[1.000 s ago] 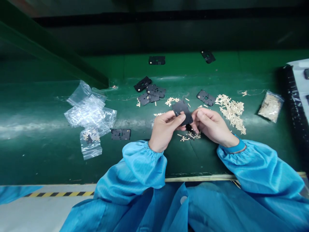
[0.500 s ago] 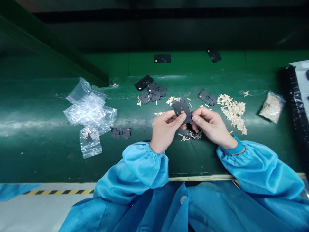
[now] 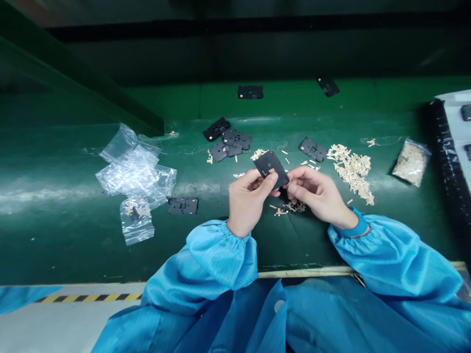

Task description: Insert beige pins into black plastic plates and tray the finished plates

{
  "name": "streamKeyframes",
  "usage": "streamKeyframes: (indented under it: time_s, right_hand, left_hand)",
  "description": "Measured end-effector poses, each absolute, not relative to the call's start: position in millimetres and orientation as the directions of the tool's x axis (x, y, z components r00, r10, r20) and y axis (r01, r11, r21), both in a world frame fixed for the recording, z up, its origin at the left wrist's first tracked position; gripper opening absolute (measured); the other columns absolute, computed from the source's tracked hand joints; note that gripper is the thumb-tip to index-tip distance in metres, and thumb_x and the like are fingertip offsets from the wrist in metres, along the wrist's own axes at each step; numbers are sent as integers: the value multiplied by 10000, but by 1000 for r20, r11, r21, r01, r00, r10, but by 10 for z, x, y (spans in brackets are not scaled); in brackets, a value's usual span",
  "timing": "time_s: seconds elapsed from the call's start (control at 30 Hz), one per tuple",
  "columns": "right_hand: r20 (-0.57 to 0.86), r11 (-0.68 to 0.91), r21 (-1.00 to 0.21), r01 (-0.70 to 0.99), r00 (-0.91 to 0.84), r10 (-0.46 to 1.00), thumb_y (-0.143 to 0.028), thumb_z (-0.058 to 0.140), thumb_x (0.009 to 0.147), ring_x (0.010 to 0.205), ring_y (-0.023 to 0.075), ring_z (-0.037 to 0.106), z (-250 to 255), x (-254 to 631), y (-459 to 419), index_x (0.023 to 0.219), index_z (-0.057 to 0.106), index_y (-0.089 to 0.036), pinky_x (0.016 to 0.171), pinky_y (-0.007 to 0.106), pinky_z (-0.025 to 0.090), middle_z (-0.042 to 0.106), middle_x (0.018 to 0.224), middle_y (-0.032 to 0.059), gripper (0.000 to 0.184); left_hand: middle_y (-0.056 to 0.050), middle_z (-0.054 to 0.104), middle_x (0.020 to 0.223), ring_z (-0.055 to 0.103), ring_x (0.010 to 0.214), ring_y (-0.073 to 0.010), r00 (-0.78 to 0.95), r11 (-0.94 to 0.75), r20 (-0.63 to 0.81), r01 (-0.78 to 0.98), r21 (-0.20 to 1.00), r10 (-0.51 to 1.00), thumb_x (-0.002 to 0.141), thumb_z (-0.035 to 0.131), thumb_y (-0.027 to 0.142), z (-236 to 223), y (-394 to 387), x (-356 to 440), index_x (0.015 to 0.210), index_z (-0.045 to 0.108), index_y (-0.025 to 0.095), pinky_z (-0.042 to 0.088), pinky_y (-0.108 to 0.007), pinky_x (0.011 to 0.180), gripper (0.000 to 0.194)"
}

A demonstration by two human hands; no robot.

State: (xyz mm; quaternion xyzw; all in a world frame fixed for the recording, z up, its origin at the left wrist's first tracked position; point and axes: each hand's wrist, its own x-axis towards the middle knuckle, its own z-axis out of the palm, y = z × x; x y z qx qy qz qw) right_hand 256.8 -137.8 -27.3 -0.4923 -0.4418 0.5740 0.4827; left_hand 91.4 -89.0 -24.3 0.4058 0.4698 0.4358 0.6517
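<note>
My left hand (image 3: 250,195) is closed on a flat black plastic plate (image 3: 271,168), thumb on top and fingers beneath. The plate is held tilted above the green bench. At its lower right corner is my right hand (image 3: 312,192), with thumb and fingertips drawn together. Whether a small piece sits between those fingertips is hidden. Below the hands lies a small heap of cream and dark bits (image 3: 289,209). Cream strips (image 3: 259,154) show just behind the held plate. Another black plate with cut-outs (image 3: 313,149) rests beyond my right hand.
Several black plates (image 3: 235,140) overlap at centre-left; others lie farther back and at left. A pile of cream strips (image 3: 353,169) is on the right, near a filled clear bag (image 3: 411,162). Clear bags (image 3: 134,164) cover the left. A black-edged tray (image 3: 454,166) borders the right.
The black plate has turned slightly in my left hand, its top tipping leftward. My right thumb has slipped a little lower at the plate's corner. The whole view has shifted slightly.
</note>
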Motion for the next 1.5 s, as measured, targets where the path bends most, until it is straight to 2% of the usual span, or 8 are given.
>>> streamKeyframes:
  time_s: [0.13,0.27,0.4,0.5,0.83,1.13,1.3,1.5]
  right_hand:
    - [-172,-172,-975,-139,-14,985,-412,712,944,640,133,592,-256,2562,-1370,1070,676,-219,580,284,506,670,809,7,234]
    - [-59,-78,-993,87,204,977,-395,739,917,700,150,618,-261,2481,-1395,995,669,-225,646,300,536,666,821,15,200]
    - [78,-5,-956,295,269,960,-337,711,936,753,174,634,-272,2433,-1436,1007,686,-234,688,335,544,670,887,41,127]
    - [134,24,-935,354,290,948,-299,699,939,728,172,620,-273,2425,-1450,999,694,-234,660,336,529,668,870,39,89]
    - [109,-28,-921,390,324,940,-273,675,931,610,144,565,-242,2415,-1435,849,669,-224,563,304,470,637,724,5,95]
    - [185,4,-847,532,287,940,-149,668,838,616,138,555,-175,2528,-1374,766,614,-224,546,286,442,623,717,-5,117]
    - [76,-41,-905,423,256,964,-242,663,908,642,144,580,-181,2543,-1381,861,668,-211,568,297,461,650,757,14,56]
    - [-7,-99,-940,326,272,962,-307,673,918,610,139,572,-216,2498,-1392,865,685,-205,544,289,447,645,717,9,115]
  left_hand:
    - [-7,756,798,729,695,-128,171,306,-272,-224,925,947,786,846,411,-235,-900,914,898,768,184,630,-221,605,265]
    - [6,735,842,735,751,-129,150,299,-266,-289,909,952,761,869,387,-248,-912,922,891,666,187,646,-248,679,313]
    - [45,693,801,702,741,-98,116,264,-240,-284,922,964,765,869,351,-274,-931,936,850,566,196,633,-239,717,351]
    - [53,691,782,702,696,-97,129,266,-241,-234,935,962,788,848,360,-275,-953,946,832,537,199,628,-237,685,353]
    - [52,658,751,728,688,-120,113,243,-235,-64,968,965,796,834,354,-222,-1018,936,785,493,199,640,-246,677,374]
    - [34,669,814,671,688,-85,161,365,-339,-181,913,927,736,874,374,-231,-953,923,837,575,184,647,-218,655,368]
    - [39,665,824,667,689,-78,177,376,-345,-190,907,922,746,871,361,-216,-940,914,845,577,186,647,-213,663,357]
    - [55,629,751,692,684,-110,122,251,-245,-43,967,962,769,841,345,-181,-988,931,765,493,198,658,-267,690,377]
